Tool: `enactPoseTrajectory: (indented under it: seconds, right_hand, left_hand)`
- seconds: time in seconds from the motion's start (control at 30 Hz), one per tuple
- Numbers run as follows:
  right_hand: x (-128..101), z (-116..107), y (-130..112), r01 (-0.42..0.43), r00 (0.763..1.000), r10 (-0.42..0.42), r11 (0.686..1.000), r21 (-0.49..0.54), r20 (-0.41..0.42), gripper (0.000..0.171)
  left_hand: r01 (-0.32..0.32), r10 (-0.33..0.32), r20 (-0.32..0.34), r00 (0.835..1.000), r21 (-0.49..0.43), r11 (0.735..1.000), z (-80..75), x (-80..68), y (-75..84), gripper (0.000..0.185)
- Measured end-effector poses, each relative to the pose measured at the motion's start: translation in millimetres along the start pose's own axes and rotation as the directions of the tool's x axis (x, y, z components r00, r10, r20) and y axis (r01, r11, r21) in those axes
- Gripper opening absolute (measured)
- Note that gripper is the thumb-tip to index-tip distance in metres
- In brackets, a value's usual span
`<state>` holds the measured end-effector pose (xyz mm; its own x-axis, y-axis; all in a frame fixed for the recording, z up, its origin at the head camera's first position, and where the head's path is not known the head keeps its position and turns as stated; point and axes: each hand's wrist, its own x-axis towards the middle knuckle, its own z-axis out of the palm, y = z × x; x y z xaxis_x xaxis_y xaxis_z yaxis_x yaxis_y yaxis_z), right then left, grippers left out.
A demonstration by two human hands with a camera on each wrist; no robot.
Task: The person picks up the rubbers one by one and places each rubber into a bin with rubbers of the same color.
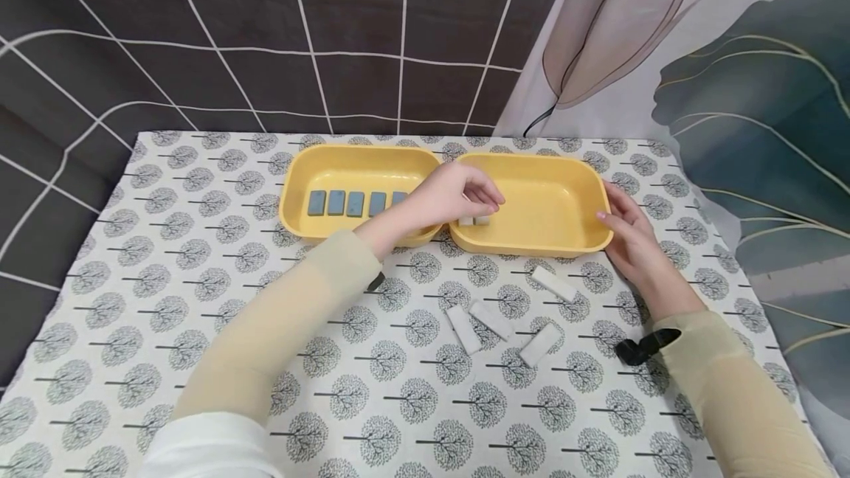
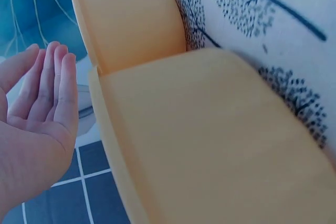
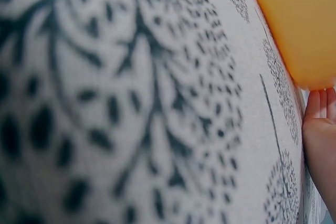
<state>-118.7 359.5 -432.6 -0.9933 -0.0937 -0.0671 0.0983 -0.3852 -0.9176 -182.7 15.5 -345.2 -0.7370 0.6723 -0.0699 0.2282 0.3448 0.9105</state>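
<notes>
My left hand (image 1: 458, 192) hovers over the left end of the right yellow box (image 1: 544, 248), its fingers loosely bent. In the left wrist view no object shows between its fingers (image 2: 48, 85). Just under that hand, the ends of two white blocks (image 1: 474, 220) show inside the box; the rest of them is hidden. At the box's right end my right hand (image 1: 634, 246) grips the wall, thumb at the rim and fingers outside. In the left yellow box (image 1: 361, 150), several blue-grey blocks (image 1: 355, 204) lie in a row, partly covered by the left forearm.
Several white blocks (image 1: 556, 284) are scattered on the tree-print tablecloth (image 1: 372, 419) in front of the right box. The two boxes stand end to end. Behind the table hangs a dark checked cloth (image 1: 358, 87), with a leaf-patterned curtain (image 1: 764, 131) to the right.
</notes>
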Motion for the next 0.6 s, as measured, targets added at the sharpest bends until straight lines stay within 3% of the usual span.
enactPoseTrajectory:
  seconds: [0.3, 0.6]
  right_hand:
    - [0.1, -0.9, 0.2, 0.000, 1.000, 0.000, 1.000, -0.021, -0.005, 0.058]
    - [0.3, 0.5, -0.8, -0.001, 1.000, 0.001, 1.000, -0.024, -0.001, 0.059]
  left_hand:
    - [-0.047, 0.046, 0.038, 0.998, 0.016, 0.999, 6.3, -24.5, -7.1, 0.017]
    - [-0.018, 0.012, 0.091, 0.996, 0.058, 0.998, 17.8, -49.4, -9.4, 0.017]
